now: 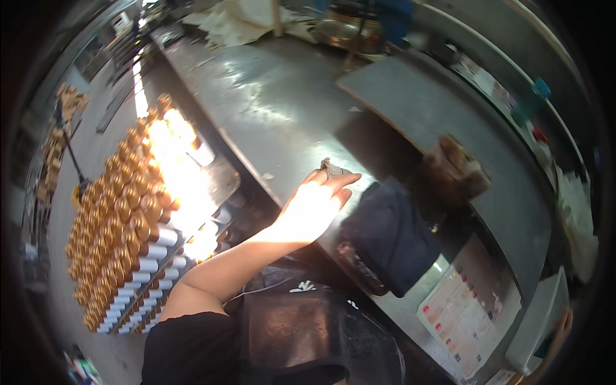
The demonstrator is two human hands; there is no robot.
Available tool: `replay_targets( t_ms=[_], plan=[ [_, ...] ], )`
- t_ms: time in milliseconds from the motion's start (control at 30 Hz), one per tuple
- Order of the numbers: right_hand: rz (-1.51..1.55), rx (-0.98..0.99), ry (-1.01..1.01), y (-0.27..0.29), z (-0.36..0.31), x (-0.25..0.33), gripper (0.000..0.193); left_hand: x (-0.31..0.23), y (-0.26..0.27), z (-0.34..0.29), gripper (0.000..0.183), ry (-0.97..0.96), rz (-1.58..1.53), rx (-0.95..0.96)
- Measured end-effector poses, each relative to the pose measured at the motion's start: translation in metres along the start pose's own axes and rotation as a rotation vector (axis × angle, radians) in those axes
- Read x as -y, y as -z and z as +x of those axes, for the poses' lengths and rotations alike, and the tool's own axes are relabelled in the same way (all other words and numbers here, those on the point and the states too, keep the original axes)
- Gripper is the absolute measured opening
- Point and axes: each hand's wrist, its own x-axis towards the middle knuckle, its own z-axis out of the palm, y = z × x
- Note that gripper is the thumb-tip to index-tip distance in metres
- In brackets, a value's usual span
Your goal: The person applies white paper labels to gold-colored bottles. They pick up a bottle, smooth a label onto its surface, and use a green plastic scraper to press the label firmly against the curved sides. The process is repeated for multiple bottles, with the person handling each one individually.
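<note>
The bench (pixel 269 109) is seen as dull grey metal with pale glare. The stacked tubes (pixel 128 224) are coloured white with gold caps, laid in tight rows. A dark navy cloth (pixel 388 237) is shown beside a brown block (pixel 459 168). A grey scrap (pixel 332 169) is pinched in the left hand (pixel 314 205). A white sheet (pixel 465 308) is marked with red spots.

Mid-frame, the left hand (pixel 314 208) reaches over the steel counter (pixel 256 96), fingertips on a small crumpled scrap (pixel 332 168). Gold-capped white tubes (pixel 125 224) stack at left; a dark cloth (pixel 388 237) lies just right.
</note>
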Motion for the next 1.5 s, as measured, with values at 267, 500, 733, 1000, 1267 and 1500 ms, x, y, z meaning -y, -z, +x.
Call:
replay_targets(
  t_ms=[267,500,733,1000,1267,1500],
  plan=[
    [1.409,0.014,-0.135,-0.149,0.057,0.18,0.049,0.172,0.097,-0.101,0.027,0.304,0.412,-0.579],
    [1.527,0.23,-0.105,-0.203,0.051,0.153,0.044,0.287,0.152,-0.155,0.029,0.636,0.81,-0.575],
    [1.517,0.042,-0.151,-0.18,-0.023,0.256,0.031,0.237,0.151,-0.127,0.032,0.263,0.657,-0.584],
    [0.581,0.515,0.693,-0.175,-0.092,0.433,0.066,0.063,0.141,-0.042,0.045,-0.438,-0.249,-0.26],
    [0.974,0.783,0.269,-0.17,-0.069,0.397,0.065,-0.063,0.022,0.114,0.091,-0.393,-1.138,0.492],
    [0.963,0.427,0.004,-0.214,-0.017,0.352,0.074,-0.041,-0.065,0.116,0.09,-0.099,-1.01,0.667]
  ],
)
